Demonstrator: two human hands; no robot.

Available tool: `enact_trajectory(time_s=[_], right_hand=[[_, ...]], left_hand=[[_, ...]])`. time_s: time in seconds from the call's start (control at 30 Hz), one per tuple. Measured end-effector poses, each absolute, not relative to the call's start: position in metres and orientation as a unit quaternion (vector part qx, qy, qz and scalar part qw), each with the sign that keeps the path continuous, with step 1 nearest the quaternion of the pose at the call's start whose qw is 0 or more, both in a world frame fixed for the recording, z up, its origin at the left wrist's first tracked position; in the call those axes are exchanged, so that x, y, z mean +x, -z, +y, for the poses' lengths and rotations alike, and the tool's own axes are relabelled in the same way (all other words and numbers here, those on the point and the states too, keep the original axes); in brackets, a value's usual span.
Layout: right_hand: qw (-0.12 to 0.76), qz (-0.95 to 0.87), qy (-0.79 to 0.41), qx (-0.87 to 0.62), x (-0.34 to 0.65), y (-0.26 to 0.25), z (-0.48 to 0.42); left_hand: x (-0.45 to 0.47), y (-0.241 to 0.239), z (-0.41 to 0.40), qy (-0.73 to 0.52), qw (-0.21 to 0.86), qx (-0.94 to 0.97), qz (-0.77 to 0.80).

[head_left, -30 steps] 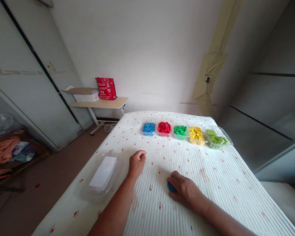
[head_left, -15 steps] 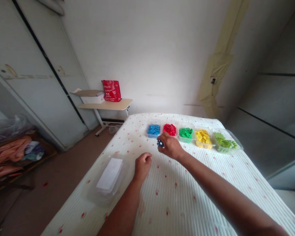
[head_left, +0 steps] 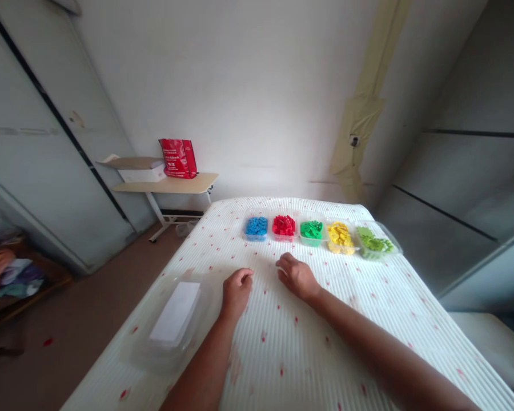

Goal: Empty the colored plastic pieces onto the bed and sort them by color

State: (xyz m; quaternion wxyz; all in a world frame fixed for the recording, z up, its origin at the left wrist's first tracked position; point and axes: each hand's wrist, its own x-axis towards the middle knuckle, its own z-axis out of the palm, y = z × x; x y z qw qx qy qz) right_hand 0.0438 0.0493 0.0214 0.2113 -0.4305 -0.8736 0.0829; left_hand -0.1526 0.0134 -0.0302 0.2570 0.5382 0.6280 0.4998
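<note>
My left hand [head_left: 236,292] is over the middle of the cloth-covered table, its fingers curled and its thumb against them. Anything inside that pinch is hidden. To its right my right hand [head_left: 298,277] hovers with bent fingers in front of the tubs; no piece shows between them. Nearest to both are clear plastic tubs in a row, holding blue pieces [head_left: 257,226], red pieces [head_left: 284,225], green pieces [head_left: 312,229], yellow pieces [head_left: 341,234] and light green pieces [head_left: 373,241].
A clear plastic box with a white rectangular slab [head_left: 175,313] lies left of my left arm on the patterned cloth [head_left: 278,342]. Behind, a side table [head_left: 192,182] carries a red bag [head_left: 178,158] and a white box [head_left: 141,173]. Cabinets stand on both sides.
My right hand has drawn back from the tubs toward me, and the dark blue notched disc it held is out of sight. My left hand keeps its curled pose. The view has turned slightly right.
</note>
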Motion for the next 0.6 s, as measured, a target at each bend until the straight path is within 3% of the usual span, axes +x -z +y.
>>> enact_trajectory(time_s=[0.3,0.6], right_hand=[[0.226,-0.867,-0.059,-0.440,0.143,0.008,0.002],[0.228,-0.850,-0.058,-0.471,0.151,0.010,-0.001]], left_hand=[[-0.152,0.024,0.011,-0.462,0.216,0.568,0.646],[-0.152,0.027,0.013,-0.438,0.186,0.588,0.654]])
